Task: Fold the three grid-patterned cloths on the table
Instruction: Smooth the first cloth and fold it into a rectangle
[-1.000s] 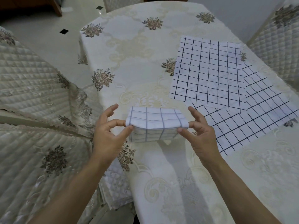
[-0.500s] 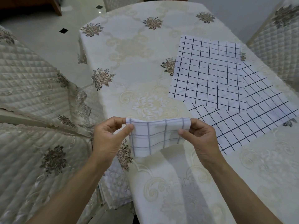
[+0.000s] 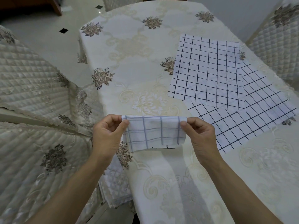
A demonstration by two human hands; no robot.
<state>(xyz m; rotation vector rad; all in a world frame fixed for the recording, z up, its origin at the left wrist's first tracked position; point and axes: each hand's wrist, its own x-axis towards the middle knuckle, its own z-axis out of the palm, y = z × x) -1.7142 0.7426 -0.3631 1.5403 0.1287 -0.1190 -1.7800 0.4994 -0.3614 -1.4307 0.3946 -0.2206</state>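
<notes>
Covering table (image 3: 139, 59): cream floral tablecloth; quilted chairs (image 3: 29, 75).

Bare tablecloth (image 3: 129, 62) left; two flat cloths (image 3: 208, 73) occupy right side.

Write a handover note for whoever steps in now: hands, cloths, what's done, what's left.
Left hand pinches the top left corner of the folded white cloth with pale blue grid lines; right hand pinches its top right corner.
A flat white cloth with dark grid lines overlaps a second dark-grid cloth on the cream floral tablecloth.
Done: first cloth folded small.
Left: set it down, fold the other two.
</notes>
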